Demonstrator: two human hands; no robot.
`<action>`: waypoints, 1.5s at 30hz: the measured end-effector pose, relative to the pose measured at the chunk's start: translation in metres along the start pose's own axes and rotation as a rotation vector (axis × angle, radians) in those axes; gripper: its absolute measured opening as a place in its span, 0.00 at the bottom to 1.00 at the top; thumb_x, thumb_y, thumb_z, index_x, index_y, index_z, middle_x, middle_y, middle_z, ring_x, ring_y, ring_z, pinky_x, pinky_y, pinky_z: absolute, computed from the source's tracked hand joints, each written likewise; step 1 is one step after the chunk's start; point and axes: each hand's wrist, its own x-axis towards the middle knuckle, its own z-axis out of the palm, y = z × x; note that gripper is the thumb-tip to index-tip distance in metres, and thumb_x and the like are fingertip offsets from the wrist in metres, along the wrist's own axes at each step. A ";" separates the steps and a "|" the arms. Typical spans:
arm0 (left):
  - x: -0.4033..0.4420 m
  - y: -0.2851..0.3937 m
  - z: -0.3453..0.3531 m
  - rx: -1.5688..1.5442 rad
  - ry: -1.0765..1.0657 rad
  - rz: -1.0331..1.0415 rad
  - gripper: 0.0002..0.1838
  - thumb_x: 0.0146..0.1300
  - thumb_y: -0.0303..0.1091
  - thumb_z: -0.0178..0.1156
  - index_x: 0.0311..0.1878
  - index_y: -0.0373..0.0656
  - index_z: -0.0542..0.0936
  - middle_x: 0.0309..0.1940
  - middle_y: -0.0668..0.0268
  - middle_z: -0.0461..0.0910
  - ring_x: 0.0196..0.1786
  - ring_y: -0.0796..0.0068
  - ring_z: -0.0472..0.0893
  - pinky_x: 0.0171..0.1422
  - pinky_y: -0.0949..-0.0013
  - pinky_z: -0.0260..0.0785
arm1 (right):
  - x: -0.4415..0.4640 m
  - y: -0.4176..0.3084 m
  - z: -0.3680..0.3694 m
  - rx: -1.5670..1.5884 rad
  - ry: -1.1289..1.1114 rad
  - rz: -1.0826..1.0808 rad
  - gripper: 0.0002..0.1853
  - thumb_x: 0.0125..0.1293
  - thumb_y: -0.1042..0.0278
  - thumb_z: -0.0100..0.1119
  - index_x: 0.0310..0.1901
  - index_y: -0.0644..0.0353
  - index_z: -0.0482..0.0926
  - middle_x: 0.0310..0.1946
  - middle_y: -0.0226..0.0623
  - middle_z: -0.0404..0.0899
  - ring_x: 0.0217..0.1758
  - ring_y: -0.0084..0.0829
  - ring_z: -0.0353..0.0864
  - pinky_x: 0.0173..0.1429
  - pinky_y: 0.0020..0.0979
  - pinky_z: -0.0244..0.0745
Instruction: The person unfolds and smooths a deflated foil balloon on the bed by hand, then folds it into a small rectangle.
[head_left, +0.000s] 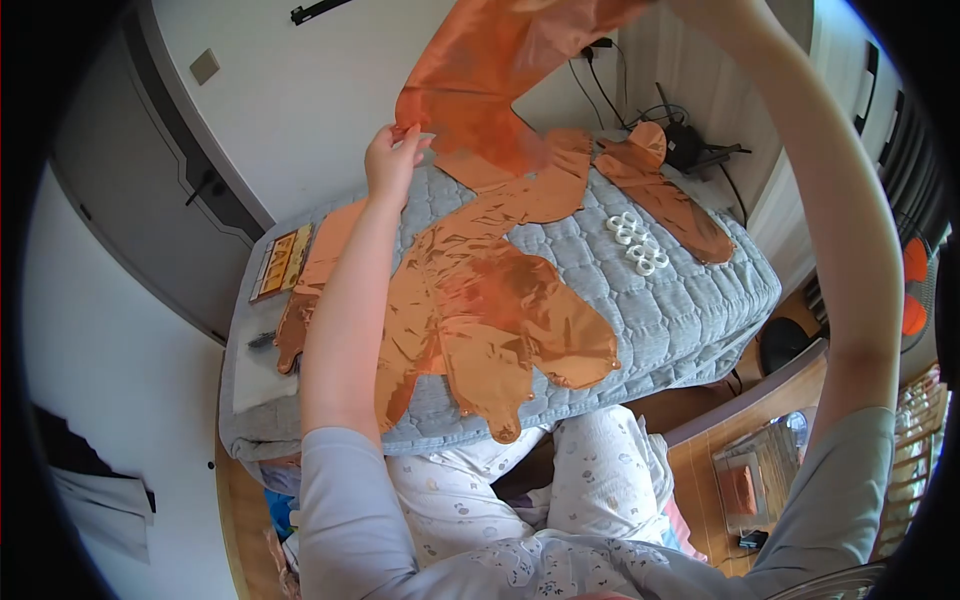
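Observation:
A flat, uninflated orange foil balloon is held up in front of me over the bed. My left hand is closed, pinching its lower left edge between thumb and fingers. My right hand is raised at the top edge of the view, mostly cut off, with the upper end of the foil stretched toward it. Below lies a large crinkled copper foil balloon, spread flat with rounded lobes. Another folded foil balloon rests at the far right of the bed.
Several small white rolls sit on the quilted grey bed. A printed package lies at the left. Black cables and a dark device are by the back wall. A transparent box stands on the floor at right.

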 end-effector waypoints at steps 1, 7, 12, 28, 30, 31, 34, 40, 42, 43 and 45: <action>0.003 -0.003 -0.005 -0.082 0.027 -0.007 0.15 0.72 0.38 0.65 0.53 0.36 0.82 0.53 0.62 0.85 0.47 0.76 0.86 0.48 0.72 0.75 | -0.014 -0.008 0.015 0.311 -0.066 -0.235 0.10 0.73 0.67 0.67 0.51 0.56 0.90 0.43 0.43 0.91 0.43 0.33 0.90 0.52 0.31 0.85; -0.009 -0.057 -0.050 -0.003 -0.102 -0.177 0.15 0.73 0.27 0.61 0.61 0.40 0.81 0.56 0.64 0.84 0.57 0.73 0.83 0.57 0.70 0.75 | -0.145 -0.028 0.133 -0.427 -0.138 -0.498 0.13 0.53 0.65 0.67 0.43 0.50 0.87 0.33 0.24 0.81 0.40 0.28 0.83 0.46 0.35 0.80; -0.046 -0.088 -0.090 0.288 -0.265 -0.161 0.18 0.72 0.23 0.58 0.64 0.37 0.79 0.62 0.61 0.81 0.61 0.69 0.81 0.68 0.65 0.73 | -0.227 -0.021 0.215 -0.315 -0.321 -0.213 0.15 0.56 0.66 0.66 0.46 0.51 0.87 0.43 0.27 0.87 0.49 0.31 0.85 0.53 0.35 0.80; -0.077 -0.101 -0.086 0.499 -0.654 -0.183 0.20 0.77 0.36 0.58 0.68 0.42 0.79 0.66 0.62 0.81 0.68 0.71 0.78 0.73 0.68 0.68 | -0.274 -0.076 0.251 -0.158 -0.324 0.074 0.15 0.60 0.60 0.73 0.49 0.49 0.88 0.37 0.25 0.87 0.47 0.29 0.87 0.49 0.33 0.80; -0.076 -0.109 -0.088 0.704 -0.653 -0.067 0.19 0.73 0.46 0.61 0.62 0.50 0.83 0.58 0.68 0.85 0.60 0.67 0.82 0.76 0.51 0.57 | -0.278 -0.076 0.253 -0.089 -0.317 0.129 0.14 0.61 0.57 0.75 0.47 0.49 0.89 0.38 0.26 0.88 0.47 0.29 0.87 0.50 0.33 0.79; -0.078 -0.114 -0.090 0.699 -0.650 -0.069 0.19 0.73 0.46 0.61 0.62 0.50 0.83 0.58 0.68 0.85 0.60 0.67 0.82 0.76 0.51 0.57 | -0.278 -0.075 0.254 -0.089 -0.322 0.128 0.14 0.61 0.57 0.75 0.47 0.49 0.89 0.38 0.26 0.88 0.47 0.29 0.87 0.50 0.33 0.79; -0.092 -0.093 -0.094 0.864 -0.535 0.086 0.20 0.71 0.51 0.62 0.60 0.52 0.83 0.59 0.68 0.85 0.62 0.61 0.81 0.78 0.43 0.49 | -0.280 -0.075 0.256 -0.034 -0.314 0.187 0.12 0.61 0.58 0.75 0.44 0.49 0.89 0.41 0.26 0.89 0.49 0.30 0.87 0.52 0.34 0.79; -0.091 -0.100 -0.117 0.830 -0.526 0.027 0.26 0.72 0.49 0.64 0.68 0.48 0.79 0.69 0.59 0.79 0.74 0.56 0.74 0.84 0.46 0.48 | -0.284 -0.073 0.260 -0.013 -0.271 0.261 0.12 0.57 0.61 0.78 0.42 0.50 0.91 0.44 0.24 0.90 0.51 0.31 0.87 0.54 0.35 0.79; -0.094 -0.098 -0.117 0.816 -0.562 -0.048 0.28 0.71 0.50 0.65 0.69 0.48 0.78 0.69 0.58 0.79 0.75 0.56 0.73 0.85 0.44 0.43 | -0.282 -0.072 0.260 -0.014 -0.270 0.252 0.11 0.59 0.60 0.76 0.41 0.53 0.90 0.42 0.25 0.90 0.52 0.30 0.86 0.55 0.35 0.78; -0.094 -0.096 -0.117 0.817 -0.561 -0.051 0.28 0.71 0.50 0.65 0.69 0.48 0.78 0.69 0.58 0.79 0.75 0.56 0.73 0.85 0.44 0.43 | -0.282 -0.071 0.261 -0.010 -0.271 0.252 0.11 0.59 0.60 0.76 0.41 0.53 0.90 0.42 0.25 0.90 0.52 0.30 0.86 0.55 0.35 0.78; -0.095 -0.094 -0.115 0.870 -0.618 -0.040 0.29 0.71 0.50 0.65 0.70 0.48 0.76 0.70 0.58 0.78 0.76 0.56 0.72 0.86 0.44 0.38 | -0.281 -0.071 0.263 -0.018 -0.272 0.263 0.11 0.59 0.60 0.76 0.42 0.52 0.90 0.42 0.24 0.90 0.52 0.30 0.86 0.56 0.35 0.78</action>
